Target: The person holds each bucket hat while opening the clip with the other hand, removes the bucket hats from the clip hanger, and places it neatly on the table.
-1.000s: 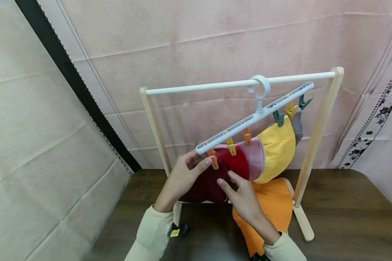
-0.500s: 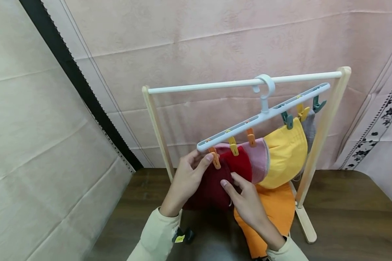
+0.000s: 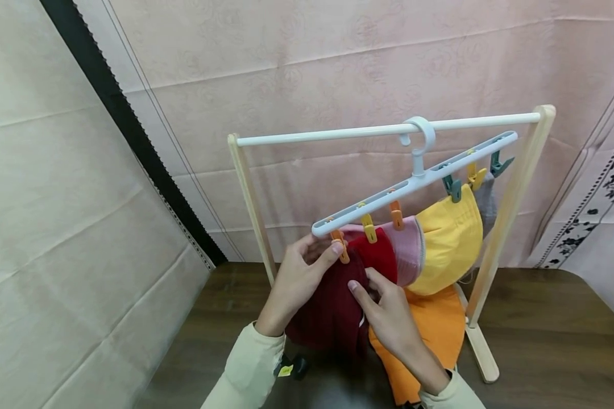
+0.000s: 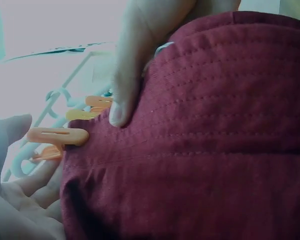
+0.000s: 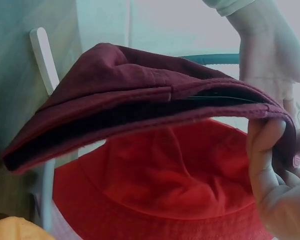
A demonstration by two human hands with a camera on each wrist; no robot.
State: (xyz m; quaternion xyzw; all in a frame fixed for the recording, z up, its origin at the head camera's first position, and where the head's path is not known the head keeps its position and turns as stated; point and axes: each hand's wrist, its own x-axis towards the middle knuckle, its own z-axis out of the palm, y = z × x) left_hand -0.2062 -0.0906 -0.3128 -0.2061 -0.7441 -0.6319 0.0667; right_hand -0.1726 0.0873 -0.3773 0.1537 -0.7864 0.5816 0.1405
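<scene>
Your right hand (image 3: 386, 312) pinches the maroon hat (image 3: 321, 315) at the head view's lower centre; your left hand (image 3: 298, 278) is round the orange clip (image 4: 58, 138), its grip unclear. You now have the hat's bottom hanging lower, so the clip probably bears it.

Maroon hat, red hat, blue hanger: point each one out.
Maroon hat (image 4: 205, 127): left wrist view, on the stitched brim.
Red hat (image 5: 172, 180): right wrist view, on the crown.
Blue hanger (image 3: 417, 182): head view, mid-bar.
</scene>
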